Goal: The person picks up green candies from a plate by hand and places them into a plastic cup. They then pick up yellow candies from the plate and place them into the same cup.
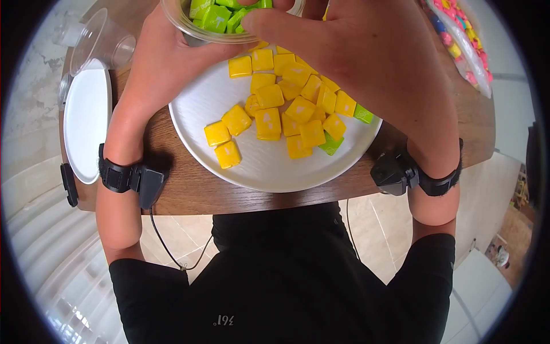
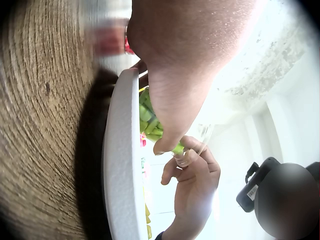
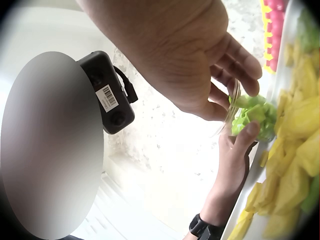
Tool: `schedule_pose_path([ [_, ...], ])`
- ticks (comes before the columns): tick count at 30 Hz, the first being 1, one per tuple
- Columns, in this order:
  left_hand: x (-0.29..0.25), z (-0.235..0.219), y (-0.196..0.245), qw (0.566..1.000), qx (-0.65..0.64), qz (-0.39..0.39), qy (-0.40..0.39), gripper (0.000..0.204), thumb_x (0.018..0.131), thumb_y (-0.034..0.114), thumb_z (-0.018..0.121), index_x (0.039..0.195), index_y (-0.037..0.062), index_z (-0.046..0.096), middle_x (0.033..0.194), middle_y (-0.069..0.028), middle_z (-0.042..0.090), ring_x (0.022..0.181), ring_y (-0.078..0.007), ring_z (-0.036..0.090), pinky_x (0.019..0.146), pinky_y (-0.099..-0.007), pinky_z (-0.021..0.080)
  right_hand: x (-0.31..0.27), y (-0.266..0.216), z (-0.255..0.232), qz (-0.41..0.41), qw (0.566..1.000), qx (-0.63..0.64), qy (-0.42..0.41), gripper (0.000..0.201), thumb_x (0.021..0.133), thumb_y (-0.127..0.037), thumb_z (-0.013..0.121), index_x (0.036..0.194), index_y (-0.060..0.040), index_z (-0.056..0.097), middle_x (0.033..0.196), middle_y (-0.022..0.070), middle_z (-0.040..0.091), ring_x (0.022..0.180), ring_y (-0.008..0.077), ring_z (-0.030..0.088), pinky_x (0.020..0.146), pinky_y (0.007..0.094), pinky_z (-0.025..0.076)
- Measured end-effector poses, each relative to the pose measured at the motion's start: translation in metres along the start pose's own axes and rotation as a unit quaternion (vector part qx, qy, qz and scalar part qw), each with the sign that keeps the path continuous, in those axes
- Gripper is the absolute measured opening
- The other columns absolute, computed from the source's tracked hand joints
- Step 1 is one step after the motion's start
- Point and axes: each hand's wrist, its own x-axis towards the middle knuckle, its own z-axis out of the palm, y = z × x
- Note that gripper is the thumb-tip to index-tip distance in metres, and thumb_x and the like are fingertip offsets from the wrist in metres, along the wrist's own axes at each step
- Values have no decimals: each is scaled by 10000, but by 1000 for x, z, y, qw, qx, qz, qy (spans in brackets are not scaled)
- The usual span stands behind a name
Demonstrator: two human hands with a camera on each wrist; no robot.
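My left hand (image 1: 166, 63) holds a clear plastic cup (image 1: 200, 36) over the far part of a round white plate (image 1: 229, 175). Green square-wrapped candies (image 3: 255, 117) fill much of the cup, and the left thumb lies along its rim. From the other side my right hand (image 1: 349, 51) reaches over the cup's mouth, its fingers loosely bent and spread above the green pieces. Several yellow square-wrapped candies (image 1: 268, 123) lie scattered and partly piled on the plate. Two green candies, one a green square (image 1: 331, 143) and one a green piece (image 1: 362, 113), sit by its right side.
At the left stands an empty clear cup (image 1: 106, 43), near a white oval tray (image 1: 86, 123). A clear bag of pink, yellow and blue pieces (image 1: 461, 40) lies at the far right. The wooden table (image 1: 195, 198) ends just before the body, and cables hang from both wrist cameras.
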Motion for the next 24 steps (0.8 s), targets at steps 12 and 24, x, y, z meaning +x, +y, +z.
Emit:
schedule_pose_path([
  [12, -1, -1, 1, 1000, 9, -10, 1, 923, 686, 195, 1013, 1464, 67, 533, 1419, -127, 621, 1328, -254, 600, 1150, -413, 478, 5, -1, 0, 13, 1000, -8, -9, 164, 859, -77, 749, 953, 56, 768, 825, 202, 737, 728, 290, 696, 659, 362, 538],
  [24, 1, 4, -8, 998, -17, 55, 5, 895, 703, 169, 1001, 1456, 66, 529, 1400, -128, 620, 1287, -253, 617, 1109, -397, 503, 8, -7, 0, 22, 999, -9, -24, 170, 858, -79, 755, 961, 55, 769, 834, 201, 738, 739, 288, 694, 664, 359, 537],
])
